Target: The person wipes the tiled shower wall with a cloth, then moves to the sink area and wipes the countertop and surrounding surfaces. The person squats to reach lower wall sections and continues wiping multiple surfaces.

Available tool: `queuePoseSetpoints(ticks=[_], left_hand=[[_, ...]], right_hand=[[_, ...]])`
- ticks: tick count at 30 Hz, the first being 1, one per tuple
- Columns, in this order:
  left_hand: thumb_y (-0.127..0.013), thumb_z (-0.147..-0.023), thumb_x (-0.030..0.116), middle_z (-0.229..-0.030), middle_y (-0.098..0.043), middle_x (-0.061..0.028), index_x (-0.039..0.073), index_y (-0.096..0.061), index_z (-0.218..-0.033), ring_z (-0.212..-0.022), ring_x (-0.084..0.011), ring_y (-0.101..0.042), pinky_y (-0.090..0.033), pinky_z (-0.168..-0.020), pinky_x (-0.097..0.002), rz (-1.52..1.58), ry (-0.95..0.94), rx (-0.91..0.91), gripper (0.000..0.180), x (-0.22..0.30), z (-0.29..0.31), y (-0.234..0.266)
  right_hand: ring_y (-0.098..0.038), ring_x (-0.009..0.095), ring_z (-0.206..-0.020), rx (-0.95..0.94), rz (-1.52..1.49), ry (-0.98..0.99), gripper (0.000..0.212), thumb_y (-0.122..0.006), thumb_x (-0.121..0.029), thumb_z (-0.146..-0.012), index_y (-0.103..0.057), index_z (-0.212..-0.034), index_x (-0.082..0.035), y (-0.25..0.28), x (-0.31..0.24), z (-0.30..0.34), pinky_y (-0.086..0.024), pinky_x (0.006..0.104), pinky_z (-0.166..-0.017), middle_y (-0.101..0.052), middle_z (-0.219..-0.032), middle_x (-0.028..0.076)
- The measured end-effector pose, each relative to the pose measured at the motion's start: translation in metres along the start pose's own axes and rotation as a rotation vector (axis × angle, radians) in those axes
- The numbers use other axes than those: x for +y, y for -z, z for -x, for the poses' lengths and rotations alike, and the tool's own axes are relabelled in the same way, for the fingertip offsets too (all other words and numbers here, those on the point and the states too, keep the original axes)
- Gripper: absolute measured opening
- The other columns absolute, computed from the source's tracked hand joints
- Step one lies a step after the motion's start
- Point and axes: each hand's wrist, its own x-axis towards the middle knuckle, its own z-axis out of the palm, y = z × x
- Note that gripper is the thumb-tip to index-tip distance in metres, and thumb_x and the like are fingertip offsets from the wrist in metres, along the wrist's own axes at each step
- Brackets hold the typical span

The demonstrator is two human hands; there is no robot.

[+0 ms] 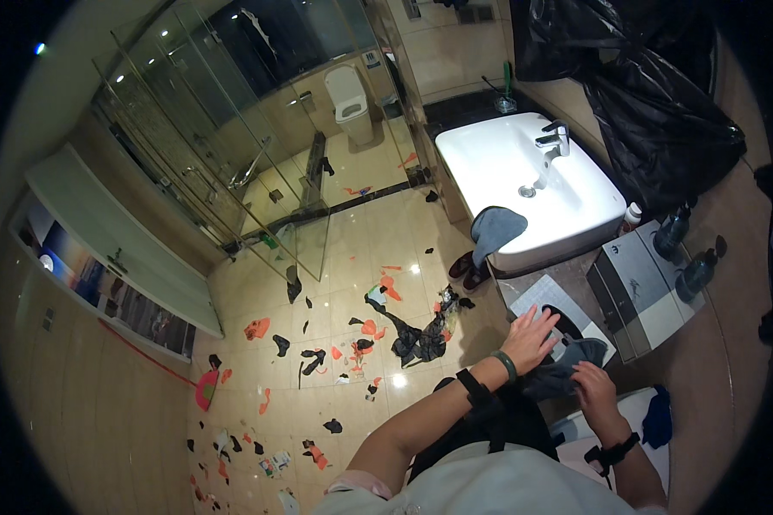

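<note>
1. Two hands: the left hand point(531, 336) spread flat and the right hand point(594, 388), both on one dark grey cloth point(563, 369) on the desk point(575, 275).
2. One white washbasin point(507, 172) with one chrome tap point(553, 142).
3. One grey cloth point(495, 230) draped over the basin's front rim.
4. Two dark pump bottles point(684, 253) beside one grey tray point(640, 292).
5. One small white bottle point(633, 213).
6. One white toilet point(352, 103).
7. One black plastic sheet point(644, 86) on the wall.
8. One blue cloth point(658, 418).
9. Scraps point(318, 360) of black and orange litter the floor, too many to count.
</note>
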Motion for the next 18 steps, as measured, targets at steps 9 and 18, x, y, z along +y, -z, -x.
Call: queuePoseSetpoints(ticks=[9, 18], left_hand=[[-0.057, -0.089, 0.056, -0.153, -0.03, -0.0127, 0.01, -0.05, -0.134, -0.143, -0.0488, -0.009, -0.012, -0.113, -0.0611, -0.215, -0.069, -0.114, 0.065, 0.008, 0.004, 0.001], [-0.062, -0.082, 0.058, -0.155, -0.017, -0.0234, 0.011, -0.036, -0.145, -0.144, -0.0448, -0.011, -0.015, -0.114, -0.0561, -0.221, -0.075, 0.066, 0.083, 0.005, 0.007, -0.013]], right_hand=[[-0.052, 0.038, -0.119, 0.24, -0.06, -0.283, 0.023, -0.051, 0.007, -0.087, -0.053, -0.109, 0.001, -0.005, 0.049, 0.028, -0.041, 0.0456, -0.102, -0.053, -0.126, 0.022], [-0.058, 0.039, -0.107, 0.238, -0.093, -0.366, 0.022, -0.049, -0.001, -0.093, -0.053, -0.115, 0.001, -0.005, 0.067, -0.026, -0.047, 0.0415, -0.09, -0.058, -0.117, 0.021]])
